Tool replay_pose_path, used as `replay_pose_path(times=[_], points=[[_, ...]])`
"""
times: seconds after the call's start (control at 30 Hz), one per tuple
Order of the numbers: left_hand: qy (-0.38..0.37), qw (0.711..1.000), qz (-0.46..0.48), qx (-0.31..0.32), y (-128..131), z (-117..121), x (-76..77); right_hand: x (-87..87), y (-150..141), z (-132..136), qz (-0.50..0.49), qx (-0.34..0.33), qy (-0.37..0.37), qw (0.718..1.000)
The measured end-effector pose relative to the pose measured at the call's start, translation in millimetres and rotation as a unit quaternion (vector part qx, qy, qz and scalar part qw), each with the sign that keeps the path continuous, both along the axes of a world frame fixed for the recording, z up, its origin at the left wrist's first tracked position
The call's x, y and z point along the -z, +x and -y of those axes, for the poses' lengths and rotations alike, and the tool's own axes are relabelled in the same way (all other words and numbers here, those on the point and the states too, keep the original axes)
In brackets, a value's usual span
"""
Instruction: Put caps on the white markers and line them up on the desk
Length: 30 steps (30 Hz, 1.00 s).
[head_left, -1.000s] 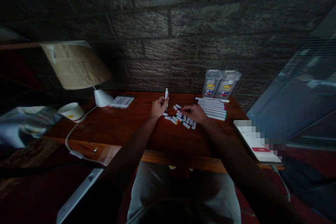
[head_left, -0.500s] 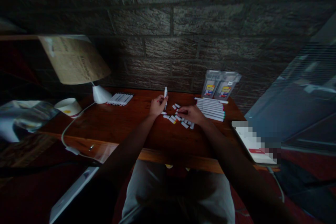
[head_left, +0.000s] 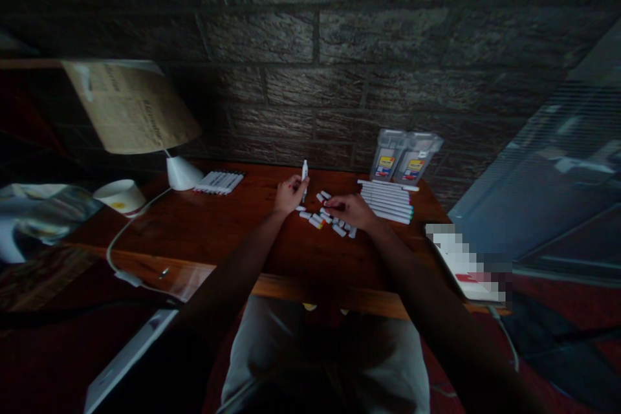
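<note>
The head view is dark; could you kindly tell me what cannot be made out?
In the head view:
Upright white cylindrical marker: partly covered by the left hand.
Right hand: whether it holds anything, too small and dark.
Two grey translucent plastic cases: print too small, blurred.
Flat white red-banded object: partly pixelated.

Home-like room: wooden desk [head_left: 228, 223], table lamp [head_left: 136, 113], red carpet [head_left: 579, 299], block wall [head_left: 378, 45].

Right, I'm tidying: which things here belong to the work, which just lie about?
Likely work:
slim white marker in the left hand
short white caps
two rows of white markers
clear plastic cases

Likely not:
tan-shaded lamp
round white cup
</note>
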<state>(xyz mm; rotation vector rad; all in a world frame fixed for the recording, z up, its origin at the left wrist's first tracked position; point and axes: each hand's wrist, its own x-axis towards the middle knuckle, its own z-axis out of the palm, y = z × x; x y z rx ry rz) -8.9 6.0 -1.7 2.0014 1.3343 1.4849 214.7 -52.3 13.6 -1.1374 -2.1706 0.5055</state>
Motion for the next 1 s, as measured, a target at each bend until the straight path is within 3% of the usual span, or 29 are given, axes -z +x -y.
replay_pose_path(times=[0.53, 1.0], points=[[-0.001, 1.0, -0.004, 0.009, -0.1, 1.3, -0.8, 3.5, -0.2, -1.4, -0.024, -0.036, -0.026, 0.999], [0.006, 1.0, -0.001, 0.002, 1.0, 2.0, -1.7, 1.7, -3.6, -1.3, -0.083, -0.026, -0.01, 0.996]])
